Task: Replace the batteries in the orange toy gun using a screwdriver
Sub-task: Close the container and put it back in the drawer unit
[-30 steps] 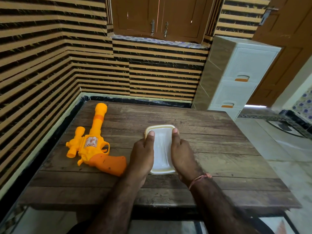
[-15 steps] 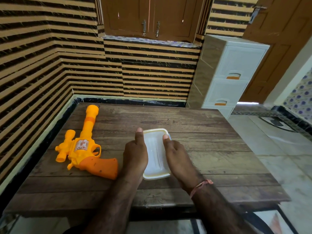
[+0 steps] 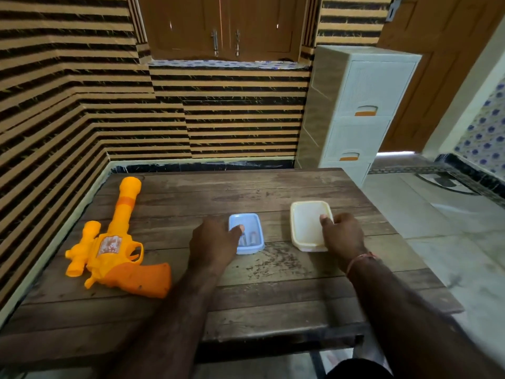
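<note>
The orange toy gun [image 3: 114, 242] lies flat on the left of the wooden table [image 3: 273, 291], barrel pointing away from me. A small blue box [image 3: 251, 228] stands uncovered in the middle, with small grey items inside, too blurred to name. My left hand [image 3: 213, 244] holds the box's left side, thumb over its rim. My right hand [image 3: 343, 236] grips the cream lid [image 3: 306, 222], which rests on the table to the right of the box, thumb on top of it. No screwdriver is in view.
Striped walls close in the table at the left and back. A white drawer unit [image 3: 360, 110] stands past the far right corner. The table's right edge drops to a tiled floor [image 3: 437, 220].
The cream lid has come off the box and moved right with my right hand, uncovering the blue box. My left hand stays on the box. The view has shifted.
</note>
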The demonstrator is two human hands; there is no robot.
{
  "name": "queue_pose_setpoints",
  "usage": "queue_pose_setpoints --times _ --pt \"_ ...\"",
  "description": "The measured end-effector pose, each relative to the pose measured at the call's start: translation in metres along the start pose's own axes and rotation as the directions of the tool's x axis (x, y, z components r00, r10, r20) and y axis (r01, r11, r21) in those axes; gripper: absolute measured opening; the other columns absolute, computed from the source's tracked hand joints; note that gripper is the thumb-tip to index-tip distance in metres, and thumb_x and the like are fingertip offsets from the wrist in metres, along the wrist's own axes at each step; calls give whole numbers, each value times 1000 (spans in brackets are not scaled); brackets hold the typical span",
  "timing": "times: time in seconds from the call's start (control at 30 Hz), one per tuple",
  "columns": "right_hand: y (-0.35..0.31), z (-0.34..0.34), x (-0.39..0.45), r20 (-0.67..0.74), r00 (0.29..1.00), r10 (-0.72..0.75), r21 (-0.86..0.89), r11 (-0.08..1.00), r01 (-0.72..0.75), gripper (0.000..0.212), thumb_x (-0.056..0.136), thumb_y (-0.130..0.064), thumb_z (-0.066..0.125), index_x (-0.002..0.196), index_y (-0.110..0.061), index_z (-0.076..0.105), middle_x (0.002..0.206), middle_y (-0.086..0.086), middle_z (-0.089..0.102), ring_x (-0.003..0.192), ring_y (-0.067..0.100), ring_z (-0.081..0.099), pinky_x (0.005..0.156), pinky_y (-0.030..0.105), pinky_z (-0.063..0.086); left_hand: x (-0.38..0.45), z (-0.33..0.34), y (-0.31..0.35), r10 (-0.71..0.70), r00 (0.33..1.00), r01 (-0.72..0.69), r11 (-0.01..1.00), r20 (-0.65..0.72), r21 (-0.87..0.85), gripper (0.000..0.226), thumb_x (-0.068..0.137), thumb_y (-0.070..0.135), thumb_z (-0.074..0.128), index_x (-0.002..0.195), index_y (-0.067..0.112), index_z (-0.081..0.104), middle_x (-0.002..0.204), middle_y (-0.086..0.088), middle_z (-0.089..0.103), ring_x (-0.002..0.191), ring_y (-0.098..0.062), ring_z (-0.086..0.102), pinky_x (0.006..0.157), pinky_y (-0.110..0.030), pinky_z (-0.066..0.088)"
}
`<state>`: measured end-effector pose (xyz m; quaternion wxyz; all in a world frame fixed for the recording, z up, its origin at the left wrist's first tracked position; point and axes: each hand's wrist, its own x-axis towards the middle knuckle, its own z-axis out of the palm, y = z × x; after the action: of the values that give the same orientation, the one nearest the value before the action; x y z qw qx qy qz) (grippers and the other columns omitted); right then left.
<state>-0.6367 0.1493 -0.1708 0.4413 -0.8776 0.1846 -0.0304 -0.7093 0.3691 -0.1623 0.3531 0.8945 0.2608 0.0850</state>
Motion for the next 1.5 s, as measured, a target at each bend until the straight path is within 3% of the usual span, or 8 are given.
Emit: queue_pose_setpoints --times 0.17,0.37,0.63,0.9,1.17,1.3,1.4,1.5 --pt "3 16 6 18 1000 -7 -13 1000 8 42 93 -41 58 105 -2 69 107 18 70 99 36 63 74 28 40 18 14 1 -65 996 60 994 57 94 39 88 39 68 108 5 68 106 -12 71 90 -29 67 65 -29 43" --pt "9 14 -4 -4 1000 -15 79 997 16 31 94 -24 56 97 2 73 102 21 71 98 36 64 73 26 41 29 16 2 -186 975 193 980 123 -45 28 87 27 71 99 3 67 91 -14 72 60 -25 70 42 -23 43" --pt "15 18 -10 54 998 -29 233 972 16 27 86 -15 54 98 -5 75 101 16 74 98 35 67 90 46 54 18 10 48 -74 987 121 924 140 -363 10 90 11 69 94 2 67 82 -15 71 56 -24 69 55 -36 59" --pt "15 12 -6 170 984 49 466 876 -124 62 73 -64 45 72 -9 74 75 7 75 79 28 71 81 47 57 11 47 87 -5 969 54 980 248 -190 23 90 18 69 106 6 59 96 -11 68 55 -14 69 40 -19 47" --pt "5 8 -12 159 987 -29 409 912 -39 45 86 -50 64 77 -7 75 81 12 74 82 29 70 81 45 56 8 52 95 18 975 27 980 223 -198 26 92 25 68 103 3 61 93 -12 71 47 -10 65 34 -14 39" --pt "1 7 -17 173 983 -64 393 919 -9 56 75 -58 66 99 -8 74 95 7 73 89 23 68 89 45 55 12 40 72 10 997 6 981 81 -194 22 95 30 61 92 9 68 81 -2 70 65 -15 67 55 -28 56" --pt "2 9 -15 167 984 -55 423 906 -21 54 71 -58 67 99 -12 72 97 5 73 90 21 67 90 46 54 18 17 34 33 998 -30 998 -58 46 21 94 29 62 85 10 69 72 0 63 62 -16 61 54 -29 50" --pt "1 10 -13 166 984 -60 424 906 -17 30 87 -44 66 88 -15 69 94 4 71 86 18 66 86 41 54 26 -11 0 -68 996 83 950 -62 300 35 89 33 64 113 9 56 109 -13 61 96 -33 61 68 -35 46"
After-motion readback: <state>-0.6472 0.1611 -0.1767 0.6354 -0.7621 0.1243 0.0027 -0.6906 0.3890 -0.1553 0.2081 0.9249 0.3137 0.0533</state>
